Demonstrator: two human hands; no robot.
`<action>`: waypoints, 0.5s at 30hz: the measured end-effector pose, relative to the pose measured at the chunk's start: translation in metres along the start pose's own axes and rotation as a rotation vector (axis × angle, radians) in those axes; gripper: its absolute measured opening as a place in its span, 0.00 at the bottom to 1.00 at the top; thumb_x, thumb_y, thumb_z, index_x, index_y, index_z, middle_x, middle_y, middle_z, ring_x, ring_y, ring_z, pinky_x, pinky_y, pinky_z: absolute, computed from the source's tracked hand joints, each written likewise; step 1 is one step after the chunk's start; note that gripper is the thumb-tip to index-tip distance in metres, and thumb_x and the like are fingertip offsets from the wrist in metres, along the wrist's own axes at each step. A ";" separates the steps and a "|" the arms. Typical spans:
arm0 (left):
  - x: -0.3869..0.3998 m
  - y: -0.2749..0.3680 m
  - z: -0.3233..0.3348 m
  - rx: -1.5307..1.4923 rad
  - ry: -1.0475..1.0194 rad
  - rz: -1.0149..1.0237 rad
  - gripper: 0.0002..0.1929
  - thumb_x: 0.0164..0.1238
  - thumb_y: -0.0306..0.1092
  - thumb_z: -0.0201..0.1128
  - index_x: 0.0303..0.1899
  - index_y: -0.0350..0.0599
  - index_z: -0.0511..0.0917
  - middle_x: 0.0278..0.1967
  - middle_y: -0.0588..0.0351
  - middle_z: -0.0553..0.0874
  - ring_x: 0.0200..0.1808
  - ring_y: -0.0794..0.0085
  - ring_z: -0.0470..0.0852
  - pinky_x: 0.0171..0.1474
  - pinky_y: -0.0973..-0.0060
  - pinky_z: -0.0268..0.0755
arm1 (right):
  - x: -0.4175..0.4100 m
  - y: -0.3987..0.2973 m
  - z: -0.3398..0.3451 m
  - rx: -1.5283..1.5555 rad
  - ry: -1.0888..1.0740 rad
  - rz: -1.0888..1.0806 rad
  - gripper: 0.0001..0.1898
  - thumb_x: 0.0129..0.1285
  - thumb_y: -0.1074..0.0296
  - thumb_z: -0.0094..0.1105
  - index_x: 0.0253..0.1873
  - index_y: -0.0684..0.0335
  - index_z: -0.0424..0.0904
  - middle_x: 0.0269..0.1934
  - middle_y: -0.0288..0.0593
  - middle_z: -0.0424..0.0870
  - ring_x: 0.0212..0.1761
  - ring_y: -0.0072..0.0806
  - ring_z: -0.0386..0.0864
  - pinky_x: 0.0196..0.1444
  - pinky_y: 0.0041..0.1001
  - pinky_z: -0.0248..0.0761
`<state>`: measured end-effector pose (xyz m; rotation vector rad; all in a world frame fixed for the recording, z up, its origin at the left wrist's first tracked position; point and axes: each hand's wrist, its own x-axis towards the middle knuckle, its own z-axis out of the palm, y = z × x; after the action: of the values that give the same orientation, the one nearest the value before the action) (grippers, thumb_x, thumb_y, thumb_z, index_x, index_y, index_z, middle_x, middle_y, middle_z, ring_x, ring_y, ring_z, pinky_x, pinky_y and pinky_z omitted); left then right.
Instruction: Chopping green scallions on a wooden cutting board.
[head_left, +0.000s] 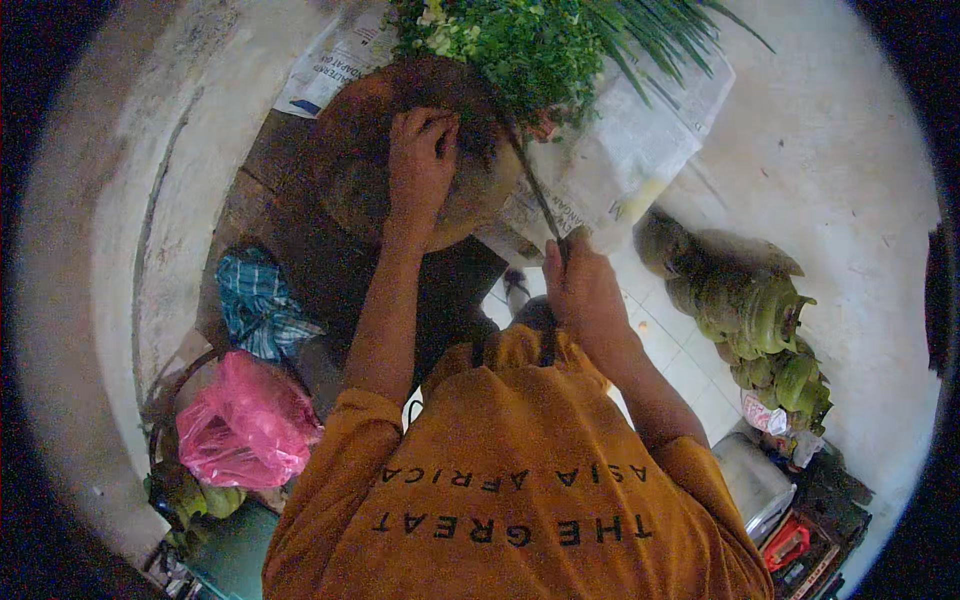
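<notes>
My left hand (425, 169), its fingers curled, is over a large round wooden board (480, 180); whether it pinches something dark there cannot be told. My right hand (581, 281) is closed around the near end of a long, thin, dark tool (534, 176), perhaps a knife seen edge-on. The tool reaches away from me along the board's right edge. Beyond the board lies a heap of leafy green herbs (517, 60), with long green stalks (660, 37) spreading to the right over printed sheets (645, 142).
Green gas cylinders (757, 307) stand in a row at the right, with a metal container (754, 480) nearer me. On the left are a blue checked cloth (262, 307) and a pink plastic bag (247, 427). A foot shows on the tiled floor (664, 337) below.
</notes>
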<state>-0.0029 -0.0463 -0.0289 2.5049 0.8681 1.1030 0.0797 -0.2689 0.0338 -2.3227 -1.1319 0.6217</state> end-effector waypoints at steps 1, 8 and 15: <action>0.001 0.004 -0.003 -0.024 0.000 -0.012 0.07 0.56 0.27 0.64 0.36 0.40 0.82 0.40 0.51 0.80 0.45 0.54 0.75 0.51 0.62 0.69 | -0.002 0.000 0.000 -0.002 -0.003 -0.015 0.17 0.70 0.58 0.47 0.41 0.70 0.62 0.21 0.64 0.77 0.23 0.59 0.78 0.25 0.50 0.73; -0.004 -0.006 0.003 0.030 0.009 0.000 0.07 0.53 0.24 0.64 0.36 0.39 0.82 0.40 0.51 0.80 0.46 0.55 0.75 0.52 0.63 0.69 | -0.018 -0.001 -0.003 0.014 -0.120 0.017 0.18 0.70 0.57 0.46 0.44 0.72 0.63 0.24 0.66 0.78 0.27 0.62 0.78 0.28 0.52 0.72; -0.003 -0.006 0.006 0.022 -0.032 -0.004 0.07 0.53 0.24 0.64 0.35 0.38 0.82 0.40 0.51 0.80 0.47 0.55 0.74 0.53 0.63 0.69 | -0.021 -0.009 0.002 0.007 -0.117 0.033 0.18 0.70 0.58 0.45 0.44 0.73 0.63 0.25 0.67 0.78 0.29 0.62 0.78 0.31 0.52 0.72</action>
<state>-0.0028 -0.0429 -0.0370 2.5300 0.8815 1.0551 0.0621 -0.2808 0.0415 -2.3295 -1.1425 0.7813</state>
